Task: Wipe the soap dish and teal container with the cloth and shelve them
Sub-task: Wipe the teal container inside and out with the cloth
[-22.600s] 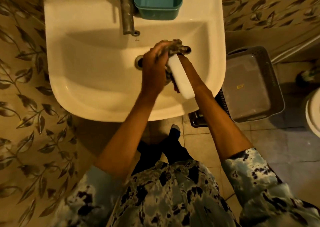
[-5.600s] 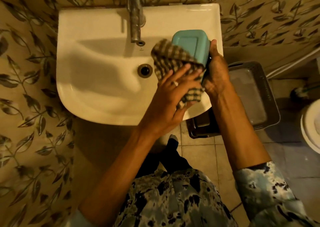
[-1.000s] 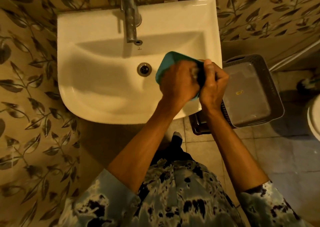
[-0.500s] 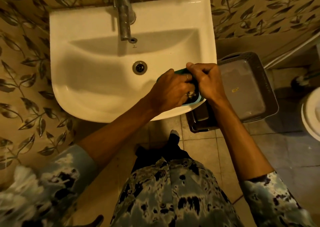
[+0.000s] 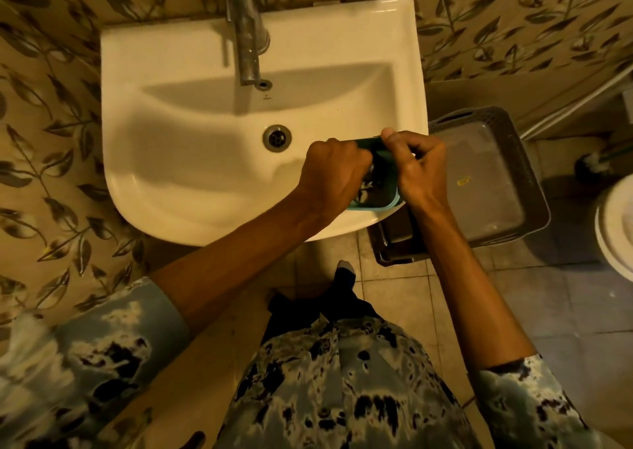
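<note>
The teal container [image 5: 385, 203] is held over the right front part of the white sink [image 5: 191, 188], its opening facing up toward me. My right hand [image 5: 418, 171] grips its right rim, thumb on the far edge. My left hand [image 5: 334, 174] is pushed into the container from the left, closed on the checked cloth [image 5: 371, 184], of which only a small dark patch shows inside. The soap dish is not in view.
A metal tap [image 5: 246, 33] juts over the basin, with the drain [image 5: 276, 137] just left of my hands. A grey plastic basket [image 5: 493, 188] sits on the floor right of the sink. A white toilet rim [image 5: 613, 229] is at the right edge.
Over the last second the container has turned from tilted, outside facing me, to opening up. My left hand with the cloth has gone inside it. Both hands stay over the sink's right front.
</note>
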`<state>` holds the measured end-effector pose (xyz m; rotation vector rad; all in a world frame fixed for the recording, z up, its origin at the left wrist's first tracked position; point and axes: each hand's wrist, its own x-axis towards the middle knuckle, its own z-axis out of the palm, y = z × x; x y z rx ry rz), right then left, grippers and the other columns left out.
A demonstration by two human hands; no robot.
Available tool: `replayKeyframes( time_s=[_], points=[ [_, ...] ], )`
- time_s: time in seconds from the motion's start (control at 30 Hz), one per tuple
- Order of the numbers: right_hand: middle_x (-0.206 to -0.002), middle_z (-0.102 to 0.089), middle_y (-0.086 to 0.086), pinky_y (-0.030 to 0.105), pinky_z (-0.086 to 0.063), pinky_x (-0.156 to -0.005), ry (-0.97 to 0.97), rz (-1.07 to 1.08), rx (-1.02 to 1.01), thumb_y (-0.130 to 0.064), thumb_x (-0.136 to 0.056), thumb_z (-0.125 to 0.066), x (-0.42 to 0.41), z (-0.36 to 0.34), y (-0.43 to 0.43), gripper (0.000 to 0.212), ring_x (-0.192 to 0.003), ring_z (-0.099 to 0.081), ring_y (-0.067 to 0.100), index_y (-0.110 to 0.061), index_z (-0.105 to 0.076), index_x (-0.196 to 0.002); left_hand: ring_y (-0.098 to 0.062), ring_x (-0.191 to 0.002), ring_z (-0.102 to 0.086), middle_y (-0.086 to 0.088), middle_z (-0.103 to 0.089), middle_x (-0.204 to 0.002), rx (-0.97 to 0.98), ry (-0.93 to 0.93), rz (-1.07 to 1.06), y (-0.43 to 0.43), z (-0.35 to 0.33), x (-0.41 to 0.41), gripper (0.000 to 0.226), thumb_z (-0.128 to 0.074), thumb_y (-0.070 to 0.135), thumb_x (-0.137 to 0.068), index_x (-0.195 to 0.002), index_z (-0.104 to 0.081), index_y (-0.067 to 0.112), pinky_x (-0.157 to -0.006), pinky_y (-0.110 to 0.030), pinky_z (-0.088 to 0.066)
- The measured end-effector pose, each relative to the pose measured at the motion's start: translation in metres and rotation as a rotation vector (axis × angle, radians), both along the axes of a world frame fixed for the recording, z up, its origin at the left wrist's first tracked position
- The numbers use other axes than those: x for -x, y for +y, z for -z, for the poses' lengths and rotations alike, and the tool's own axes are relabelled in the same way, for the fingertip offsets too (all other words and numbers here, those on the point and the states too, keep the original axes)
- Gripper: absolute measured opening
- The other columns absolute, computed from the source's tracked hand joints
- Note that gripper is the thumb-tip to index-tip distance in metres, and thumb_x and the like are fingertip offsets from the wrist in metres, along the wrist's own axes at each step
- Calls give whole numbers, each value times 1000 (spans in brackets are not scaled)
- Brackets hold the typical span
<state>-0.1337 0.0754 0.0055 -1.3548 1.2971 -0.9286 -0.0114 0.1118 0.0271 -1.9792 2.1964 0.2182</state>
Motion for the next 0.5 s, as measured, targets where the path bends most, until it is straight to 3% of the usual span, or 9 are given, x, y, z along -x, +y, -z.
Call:
replayKeyframes(
  time_s=[0.1,0.23,0.33,0.43,0.5],
  points=[
    [-72,-68,-23,11,-52,-65,-30,47,53,-21,-92,-59,-6,2,3,23,-73,-67,-2,-30,-70,-75,-27,-95,-63,-10,-68,-102,-53,-25,-65,2,-9,8,21,-62,25,-89,-104,-62,10,-70,-29,-40],
    [-76,-70,-6,21,-55,-69,-61,64,110,-17,-93,-57,-11,6,1,17,-73,-68,5,-17,-72,-84,-26,-97,-64,-10,-67,-108,-110,106,-174,8,-13,17,23,-62,22,-89,-109,-60,10,-74,-31,-48],
    [-73,-69,-10,19,-52,-65,-91,93,141,-12,-93,-57,-12,7,2,16,-69,-65,1,-13,-71,-86,-30,-96,-63,-12,-63,-109,-205,317,-288,4,-19,21,29,-63,22,-87,-112,-56,9,-69,-33,-45],
    [-65,-67,-22,19,-50,-65,-105,115,161,-13,-93,-54,-10,7,0,18,-68,-63,-2,-13,-70,-84,-30,-88,-65,-10,-62,-90,-305,622,-423,-8,-23,18,21,-62,17,-86,-104,-60,6,-61,-30,-45],
    [-64,-66,-23,20,-50,-63,-115,103,152,-17,-93,-53,-10,4,0,22,-67,-62,-2,-19,-69,-79,-29,-86,-67,-9,-66,-88,-336,849,-568,-13,-25,15,15,-57,11,-88,-98,-64,3,-65,-32,-51]
  ],
)
